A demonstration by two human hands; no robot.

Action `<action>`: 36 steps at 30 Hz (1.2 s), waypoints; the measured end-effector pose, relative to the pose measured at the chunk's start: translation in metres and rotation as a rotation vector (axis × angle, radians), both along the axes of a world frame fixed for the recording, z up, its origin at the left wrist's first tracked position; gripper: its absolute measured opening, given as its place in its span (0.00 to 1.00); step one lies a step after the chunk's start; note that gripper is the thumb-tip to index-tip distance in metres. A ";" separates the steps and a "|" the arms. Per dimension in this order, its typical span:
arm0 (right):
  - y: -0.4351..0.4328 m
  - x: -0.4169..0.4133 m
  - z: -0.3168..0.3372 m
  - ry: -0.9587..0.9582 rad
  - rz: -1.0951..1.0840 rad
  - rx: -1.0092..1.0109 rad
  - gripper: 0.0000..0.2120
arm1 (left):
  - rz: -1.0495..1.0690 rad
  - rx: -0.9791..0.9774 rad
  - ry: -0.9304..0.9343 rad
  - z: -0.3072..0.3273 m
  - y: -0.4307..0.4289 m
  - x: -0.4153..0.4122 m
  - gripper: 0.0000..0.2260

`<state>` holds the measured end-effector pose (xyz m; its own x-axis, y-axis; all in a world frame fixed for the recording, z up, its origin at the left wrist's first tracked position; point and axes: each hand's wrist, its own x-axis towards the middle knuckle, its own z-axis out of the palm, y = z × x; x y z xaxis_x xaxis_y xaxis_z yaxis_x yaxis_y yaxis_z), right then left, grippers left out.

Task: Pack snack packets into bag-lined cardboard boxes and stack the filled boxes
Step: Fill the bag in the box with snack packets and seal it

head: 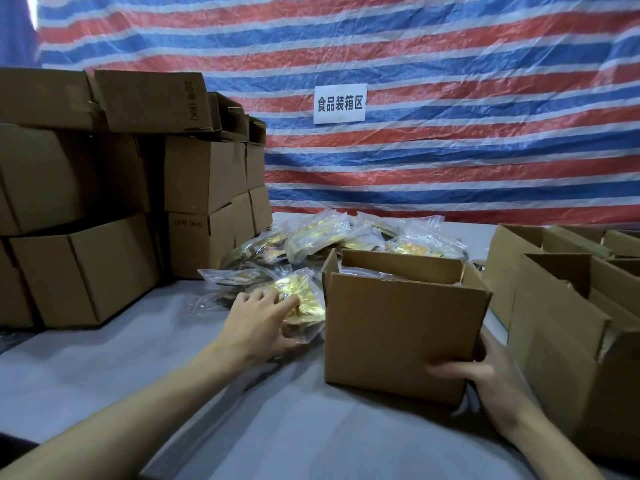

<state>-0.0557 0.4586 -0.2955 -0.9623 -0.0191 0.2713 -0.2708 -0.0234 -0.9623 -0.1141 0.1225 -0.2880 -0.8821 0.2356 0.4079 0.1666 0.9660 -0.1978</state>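
Note:
An open cardboard box stands on the grey table, flaps up, with packets just visible inside it. My right hand grips its lower right corner, thumb across the front face. A heap of clear snack packets with golden contents lies behind and left of the box. My left hand reaches into the near edge of the heap, its fingers curled round a golden packet beside the box's left wall.
Closed cardboard boxes are stacked three high at the left. More open boxes stand close on the right. A striped red, blue and white tarp with a white sign hangs behind the table.

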 end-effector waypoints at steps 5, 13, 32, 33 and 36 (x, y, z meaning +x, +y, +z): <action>0.000 -0.004 -0.004 0.014 -0.008 0.004 0.44 | -0.239 0.008 0.179 0.010 0.006 0.015 0.12; 0.002 -0.009 -0.007 0.040 -0.017 -0.011 0.49 | -0.401 0.212 0.165 0.058 0.012 0.023 0.25; 0.004 -0.012 -0.009 0.030 0.021 -0.001 0.51 | -0.001 0.076 -0.020 0.134 -0.008 0.028 0.09; 0.004 -0.012 -0.009 0.032 0.022 0.000 0.50 | 0.034 0.144 -0.012 0.138 -0.009 0.028 0.09; 0.004 -0.010 -0.008 0.030 0.019 0.001 0.48 | 0.078 0.263 -0.018 0.149 -0.010 0.033 0.12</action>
<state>-0.0653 0.4630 -0.3038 -0.9532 -0.0378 0.2998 -0.2989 -0.0280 -0.9539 -0.0814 0.1123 -0.1393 -0.9012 0.0545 0.4299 0.0905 0.9939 0.0637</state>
